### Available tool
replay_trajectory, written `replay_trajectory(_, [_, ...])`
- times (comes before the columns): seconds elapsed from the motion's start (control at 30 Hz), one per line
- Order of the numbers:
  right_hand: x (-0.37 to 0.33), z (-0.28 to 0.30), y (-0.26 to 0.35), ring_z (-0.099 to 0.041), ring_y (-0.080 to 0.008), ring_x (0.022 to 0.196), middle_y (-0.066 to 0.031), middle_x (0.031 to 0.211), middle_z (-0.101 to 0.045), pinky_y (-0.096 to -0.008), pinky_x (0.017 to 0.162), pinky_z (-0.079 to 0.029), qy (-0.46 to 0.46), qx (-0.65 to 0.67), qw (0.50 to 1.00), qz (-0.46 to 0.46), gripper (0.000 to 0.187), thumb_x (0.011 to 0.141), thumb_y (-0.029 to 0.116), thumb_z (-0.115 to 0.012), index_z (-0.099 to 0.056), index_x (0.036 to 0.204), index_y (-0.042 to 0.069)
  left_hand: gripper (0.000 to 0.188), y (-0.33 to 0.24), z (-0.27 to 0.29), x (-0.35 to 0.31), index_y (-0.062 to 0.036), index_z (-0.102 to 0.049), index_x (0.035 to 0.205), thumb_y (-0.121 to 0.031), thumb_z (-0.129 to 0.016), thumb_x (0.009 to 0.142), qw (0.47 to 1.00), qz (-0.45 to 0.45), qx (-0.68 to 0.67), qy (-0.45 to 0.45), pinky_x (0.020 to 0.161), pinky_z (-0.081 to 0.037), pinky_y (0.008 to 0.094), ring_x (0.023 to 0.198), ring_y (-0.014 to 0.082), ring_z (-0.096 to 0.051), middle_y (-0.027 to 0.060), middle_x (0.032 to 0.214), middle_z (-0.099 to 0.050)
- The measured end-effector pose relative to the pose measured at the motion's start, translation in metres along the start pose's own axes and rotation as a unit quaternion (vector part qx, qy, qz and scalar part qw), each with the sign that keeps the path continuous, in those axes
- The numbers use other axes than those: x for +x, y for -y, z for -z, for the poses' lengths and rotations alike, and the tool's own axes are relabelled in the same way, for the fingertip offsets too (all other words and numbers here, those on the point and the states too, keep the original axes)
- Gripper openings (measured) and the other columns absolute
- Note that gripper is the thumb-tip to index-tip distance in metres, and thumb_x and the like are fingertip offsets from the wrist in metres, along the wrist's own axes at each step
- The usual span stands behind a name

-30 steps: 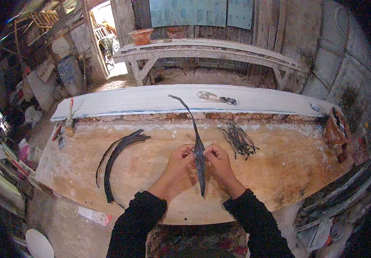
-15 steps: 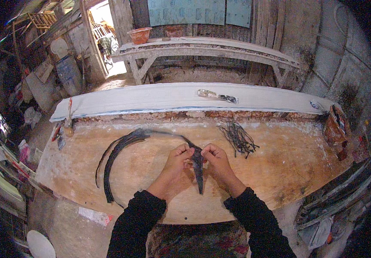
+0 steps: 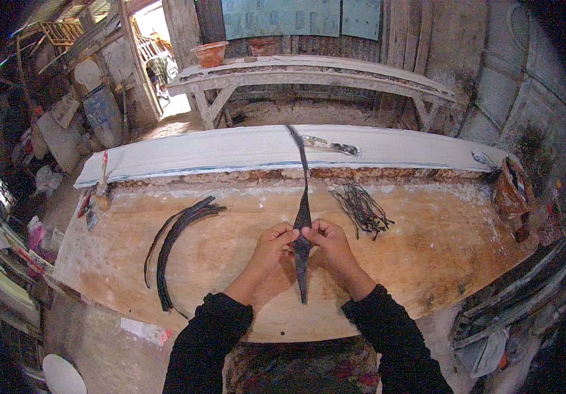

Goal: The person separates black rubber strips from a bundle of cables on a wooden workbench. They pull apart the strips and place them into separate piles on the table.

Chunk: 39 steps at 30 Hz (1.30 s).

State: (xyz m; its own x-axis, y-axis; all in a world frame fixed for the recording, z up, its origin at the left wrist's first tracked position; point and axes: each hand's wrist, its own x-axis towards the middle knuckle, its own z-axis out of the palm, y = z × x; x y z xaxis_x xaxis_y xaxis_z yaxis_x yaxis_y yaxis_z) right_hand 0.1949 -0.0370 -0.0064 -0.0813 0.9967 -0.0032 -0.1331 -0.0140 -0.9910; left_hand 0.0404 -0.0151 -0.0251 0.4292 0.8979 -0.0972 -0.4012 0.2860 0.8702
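Observation:
A long black strip (image 3: 303, 210) of thin, flexible material runs away from me across the wooden board. Its far part narrows and twists, reaching over the white plank. Its wider near end tapers to a point below my hands. My left hand (image 3: 274, 241) pinches the strip's left edge between thumb and fingers. From the other side my right hand (image 3: 330, 240) pinches it too, the thumbs almost meeting. To the left lies a curved bundle of black strips (image 3: 176, 246). A loose pile of thin black strips (image 3: 363, 211) rests to the right.
Along the board's (image 3: 112, 262) far edge runs a white plank (image 3: 217, 150), with a slim handled tool (image 3: 331, 146) on it. A brush (image 3: 104, 187) stands at the left, a rusty-brown container (image 3: 509, 197) at the right. Behind is a long bench (image 3: 316, 72) with reddish bowls (image 3: 209, 54).
The strip's far end has swung from the left bundle to lie straight ahead over the white plank. Both hands stay almost in place, still gripping the strip.

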Motion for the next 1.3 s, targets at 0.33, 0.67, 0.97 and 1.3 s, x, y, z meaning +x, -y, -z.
replay_trajectory(0.33, [-0.002, -0.003, 0.002, -0.054, -0.0081, 0.065, 0.0006, 0.075, -0.057, -0.0206, 0.06, -0.042, 0.011, 0.118, 0.989, -0.089, 0.015, 0.087, 0.02, -0.053, -0.057, 0.083, 0.006, 0.014, -0.003, -0.004, -0.005, -0.0079, -0.055, 0.078, -0.021, -0.056, 0.084, 1.0, -0.008, 0.008, -0.012, 0.053, -0.042, 0.0196, 0.06, 0.0059, -0.051, -0.0019, 0.071, -0.056])
replay_trajectory(0.67, [-0.011, -0.011, 0.003, -0.046, -0.0055, 0.055, 0.0033, 0.065, -0.052, -0.021, 0.047, -0.038, 0.072, 0.037, 0.994, -0.068, 0.023, 0.086, 0.027, -0.055, -0.055, 0.076, 0.007, 0.012, -0.011, -0.007, -0.007, -0.0084, -0.055, 0.074, -0.014, -0.057, 0.084, 0.997, -0.034, 0.005, -0.063, 0.052, -0.037, 0.0199, 0.06, 0.0055, -0.048, -0.0024, 0.068, -0.054])
replay_trajectory(0.97, [-0.008, -0.008, -0.001, -0.045, -0.0066, 0.058, 0.0024, 0.066, -0.05, -0.0226, 0.05, -0.037, 0.017, -0.034, 0.999, -0.011, 0.017, 0.081, 0.021, -0.06, -0.053, 0.076, 0.006, 0.014, -0.005, -0.004, -0.004, -0.0073, -0.054, 0.072, -0.013, -0.058, 0.084, 0.997, -0.058, 0.025, -0.051, 0.052, -0.035, 0.0187, 0.057, 0.0037, -0.045, -0.0039, 0.063, -0.052])
replay_trajectory(1.3, [-0.005, -0.003, 0.003, -0.046, -0.0074, 0.06, 0.0025, 0.065, -0.05, -0.0219, 0.053, -0.038, 0.019, 0.003, 1.0, 0.019, 0.013, 0.078, 0.013, -0.063, -0.052, 0.073, 0.007, 0.011, -0.001, -0.001, -0.001, -0.0053, -0.056, 0.076, -0.013, -0.059, 0.083, 0.992, -0.087, 0.091, -0.026, 0.054, -0.037, 0.019, 0.059, 0.0044, -0.046, -0.0034, 0.067, -0.054])
